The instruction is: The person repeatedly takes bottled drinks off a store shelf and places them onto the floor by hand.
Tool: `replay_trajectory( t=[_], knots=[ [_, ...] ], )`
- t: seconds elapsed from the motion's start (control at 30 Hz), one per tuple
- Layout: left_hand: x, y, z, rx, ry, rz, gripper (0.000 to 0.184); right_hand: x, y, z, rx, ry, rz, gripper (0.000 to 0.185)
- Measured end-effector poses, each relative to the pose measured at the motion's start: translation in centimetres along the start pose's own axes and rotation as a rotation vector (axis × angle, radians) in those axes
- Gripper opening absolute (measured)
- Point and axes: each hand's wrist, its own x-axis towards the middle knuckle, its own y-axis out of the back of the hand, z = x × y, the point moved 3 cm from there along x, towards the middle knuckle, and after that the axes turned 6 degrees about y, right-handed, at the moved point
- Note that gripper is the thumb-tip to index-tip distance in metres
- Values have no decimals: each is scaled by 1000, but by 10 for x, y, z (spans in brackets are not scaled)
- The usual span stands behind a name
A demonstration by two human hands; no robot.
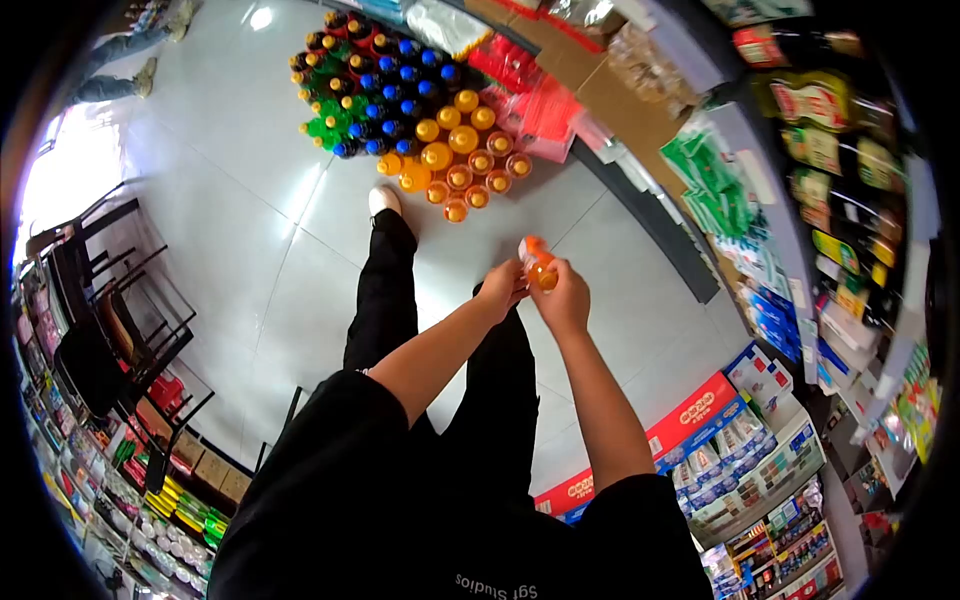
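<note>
In front of my legs I hold a small bottle of orange drink (pixel 538 262), tilted, with an orange label or end pointing away from me. My right hand (pixel 567 298) is wrapped round its right side. From the left, my left hand (pixel 501 288) is closed against the bottle; its fingertips are partly hidden. Beyond my hands, a group of orange drink bottles (pixel 462 140) stands on the floor. Dark bottles with blue caps (pixel 402 90) and green bottles (pixel 328 122) stand close beside them.
Pink and red plastic packs (pixel 530 105) lie against a shelf base on the right. Packed shelves (pixel 820 150) curve along the right. Black chair frames (pixel 120 300) stand at left. Red and blue boxes (pixel 690 415) are near my right elbow. Another person's legs (pixel 125 60) show at top left.
</note>
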Motion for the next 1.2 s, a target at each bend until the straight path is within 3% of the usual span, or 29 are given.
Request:
replay_trajectory(
  t=[0.2,0.47,0.7,0.97,1.2],
  knots=[
    [121,15,26,9,-99,-45,25,64,-94,77,-83,-95,-33,32],
    [202,16,63,21,-159,-59,42,129,-175,145,-111,-178,14,28],
    [230,14,79,47,-186,-136,41,158,-200,166,-117,-65,20,28],
    [238,13,84,172,-148,-120,41,167,-210,169,-182,-89,-43,29],
    [219,9,90,168,-229,-116,45,164,-200,163,-46,-188,-52,46]
  ],
)
